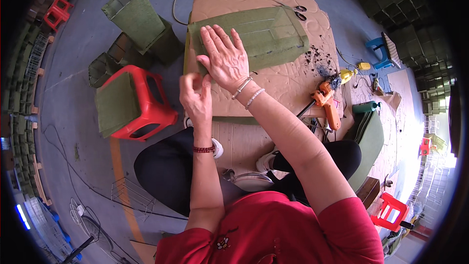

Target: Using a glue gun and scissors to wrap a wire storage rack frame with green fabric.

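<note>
A green felt-like piece [264,36], with a wire outline showing on it, lies on a cardboard-topped work surface [273,85]. My right hand [223,58] rests palm down across its left end, fingers stretched out. Just below, at the left edge of the surface, my left hand [196,98] has its fingers curled, with the thumb close to them. Whatever it may pinch is hidden. Black-handled scissors [299,13] lie at the far right of the green piece. An orange glue-gun-like tool [326,100] with a black rod sits to the right.
At left, a red stool [146,102] bears green sheets [117,102]; open green boxes [134,17] stand behind it. Black scraps [317,54] litter the surface's right side. A teal bottle [366,107], a blue stool [378,51] and cables are farther right. A wire frame [132,195] lies lower left.
</note>
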The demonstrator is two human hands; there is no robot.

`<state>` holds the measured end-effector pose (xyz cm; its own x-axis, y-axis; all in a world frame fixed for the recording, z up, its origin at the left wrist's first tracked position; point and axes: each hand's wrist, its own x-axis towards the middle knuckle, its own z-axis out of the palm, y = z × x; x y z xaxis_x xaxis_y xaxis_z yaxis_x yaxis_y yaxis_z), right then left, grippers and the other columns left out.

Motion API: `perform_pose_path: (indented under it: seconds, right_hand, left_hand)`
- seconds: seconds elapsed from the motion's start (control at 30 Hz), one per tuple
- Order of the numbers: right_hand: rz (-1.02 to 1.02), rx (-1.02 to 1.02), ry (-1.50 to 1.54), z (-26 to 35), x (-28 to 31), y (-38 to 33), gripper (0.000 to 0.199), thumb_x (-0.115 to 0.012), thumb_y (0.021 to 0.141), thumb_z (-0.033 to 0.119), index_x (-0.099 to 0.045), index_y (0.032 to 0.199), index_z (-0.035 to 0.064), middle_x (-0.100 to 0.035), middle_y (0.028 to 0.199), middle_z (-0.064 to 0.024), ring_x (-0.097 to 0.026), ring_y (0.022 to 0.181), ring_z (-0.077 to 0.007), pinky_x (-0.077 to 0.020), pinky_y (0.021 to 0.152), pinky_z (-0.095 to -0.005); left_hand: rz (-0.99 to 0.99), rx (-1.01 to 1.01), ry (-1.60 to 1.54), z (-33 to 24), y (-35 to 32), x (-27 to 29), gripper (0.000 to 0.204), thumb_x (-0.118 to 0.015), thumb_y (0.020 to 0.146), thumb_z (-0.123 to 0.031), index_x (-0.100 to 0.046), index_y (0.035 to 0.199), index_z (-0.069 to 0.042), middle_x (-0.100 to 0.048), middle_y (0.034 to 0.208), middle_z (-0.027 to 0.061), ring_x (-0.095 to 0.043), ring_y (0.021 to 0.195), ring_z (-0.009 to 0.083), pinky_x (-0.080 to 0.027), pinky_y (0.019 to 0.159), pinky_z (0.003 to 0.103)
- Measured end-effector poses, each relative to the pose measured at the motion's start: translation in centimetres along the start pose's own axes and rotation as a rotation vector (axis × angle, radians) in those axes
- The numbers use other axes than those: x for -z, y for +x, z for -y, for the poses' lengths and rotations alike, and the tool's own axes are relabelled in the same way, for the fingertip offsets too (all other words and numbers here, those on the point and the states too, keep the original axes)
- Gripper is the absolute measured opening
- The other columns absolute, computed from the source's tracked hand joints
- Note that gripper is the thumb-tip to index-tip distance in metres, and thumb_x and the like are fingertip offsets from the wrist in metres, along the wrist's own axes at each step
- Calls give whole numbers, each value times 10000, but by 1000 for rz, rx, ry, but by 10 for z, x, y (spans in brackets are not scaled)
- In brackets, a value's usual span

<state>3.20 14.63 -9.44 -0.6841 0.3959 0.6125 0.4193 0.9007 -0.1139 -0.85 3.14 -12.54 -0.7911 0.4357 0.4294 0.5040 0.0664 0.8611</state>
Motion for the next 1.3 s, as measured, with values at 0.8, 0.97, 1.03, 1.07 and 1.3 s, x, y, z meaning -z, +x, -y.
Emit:
perform_pose_path:
  seconds: [0.8, 0.97, 1.03, 1.07, 1.3]
  right_hand:
    - [96, 239, -12, -39, 28, -16, 657, -537, 833, 453, -424, 1363, 81, -464, 1391, -66, -412, 1298, -251, -328, 1061, -451]
    - [75, 257, -6, -40, 25, -19, 632, -530, 838, 442, -440, 1352, 87, -474, 1382, -65, -423, 1290, -252, -337, 1050, -459]
    - [62, 250, 0, -41, 24, -20, 622, -529, 839, 438, -447, 1348, 90, -479, 1377, -64, -427, 1287, -251, -340, 1047, -460]
    - [80, 241, -9, -42, 24, -21, 633, -521, 840, 445, -433, 1363, 99, -467, 1392, -50, -415, 1302, -238, -322, 1064, -452]
    - [26, 264, 17, -45, 25, -20, 595, -546, 854, 392, -464, 1318, 29, -472, 1379, -114, -424, 1294, -253, -338, 1054, -439]
  left_hand:
    - [119, -110, -133, 10, 11, -2, 226, -596, 910, -98, -483, 784, 52, -430, 695, 87, -378, 605, 183, -350, 568, 274]
    - [257, -102, -44, -3, 14, 22, 122, -603, 872, -22, -590, 964, 58, -598, 921, 142, -599, 789, 257, -470, 714, 331]
    - [156, -175, 101, -15, 15, 33, 266, -566, 885, -24, -600, 1142, 36, -589, 1180, 136, -559, 1099, 300, -445, 941, 383]
    - [176, -287, 187, -23, 22, 34, 299, -540, 901, -48, -571, 1190, 27, -554, 1242, 139, -501, 1177, 302, -402, 992, 407]
    - [584, -654, 536, -13, 62, 8, 507, -458, 947, -141, -323, 1416, -2, -332, 1467, 151, -277, 1383, 295, -223, 1131, 455]
